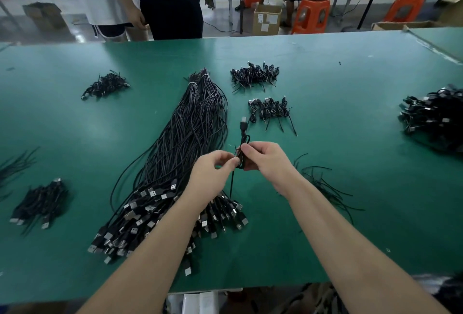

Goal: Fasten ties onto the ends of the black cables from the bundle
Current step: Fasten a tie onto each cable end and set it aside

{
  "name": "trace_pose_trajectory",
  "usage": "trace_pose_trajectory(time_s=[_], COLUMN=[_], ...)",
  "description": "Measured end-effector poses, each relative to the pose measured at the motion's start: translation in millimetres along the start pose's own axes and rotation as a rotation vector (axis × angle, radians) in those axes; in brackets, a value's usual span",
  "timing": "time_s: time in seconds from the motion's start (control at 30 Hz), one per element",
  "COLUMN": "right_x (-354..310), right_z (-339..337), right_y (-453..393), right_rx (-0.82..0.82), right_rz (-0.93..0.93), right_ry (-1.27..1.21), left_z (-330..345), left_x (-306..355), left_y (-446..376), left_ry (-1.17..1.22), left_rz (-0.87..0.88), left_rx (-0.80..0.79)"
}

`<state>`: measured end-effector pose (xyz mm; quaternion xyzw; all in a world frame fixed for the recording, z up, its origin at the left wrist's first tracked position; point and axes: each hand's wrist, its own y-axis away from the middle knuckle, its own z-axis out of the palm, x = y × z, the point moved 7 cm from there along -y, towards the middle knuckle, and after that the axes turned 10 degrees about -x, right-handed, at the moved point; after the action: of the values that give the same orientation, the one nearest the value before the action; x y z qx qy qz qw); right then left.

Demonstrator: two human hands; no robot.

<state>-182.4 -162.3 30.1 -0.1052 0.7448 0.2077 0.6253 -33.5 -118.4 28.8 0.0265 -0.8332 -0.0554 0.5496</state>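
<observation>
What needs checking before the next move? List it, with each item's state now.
1. Cable held by both hands: ok, left hand and right hand pinch it above the table.
2. Plug end free: ok, it sticks up past the fingers.
3. Tie wrapped and closed: cannot tell, fingers hide it.
4. Spare ties within reach: ok, beside the right forearm.
5. Bundle ready for the next cable: ok, under the left forearm.
6. Spot for finished cables: ok, row lies just beyond the hands.

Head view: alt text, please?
Both hands, left hand and right hand, pinch a folded black cable above a green table. A big cable bundle lies left of them, tied piles beyond.
</observation>
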Motion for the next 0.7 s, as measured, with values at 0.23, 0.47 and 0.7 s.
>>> trace_pose_trajectory(time_s=[0.23,0.47,0.7], right_x=[28.8,70.0,73.7], right_z=[-2.7,-1.4,7.5], right_y=[-13.2,-11.0,-1.3], right_rx=[0.109,0.121,0.334], right_rz=[0.072,-0.002,-0.183], right_ry=[0.026,1.133,1.269], left_z=[3.8,1.6,3.0], left_x=[-26.0,-38.4,-43.1], left_y=[-17.5,-84.3,-171.7], left_ry=[0.156,0.282,0.129], left_rz=[-0.137,-0.306,-0.399], left_rx=[-0.002,0.133,0.229])
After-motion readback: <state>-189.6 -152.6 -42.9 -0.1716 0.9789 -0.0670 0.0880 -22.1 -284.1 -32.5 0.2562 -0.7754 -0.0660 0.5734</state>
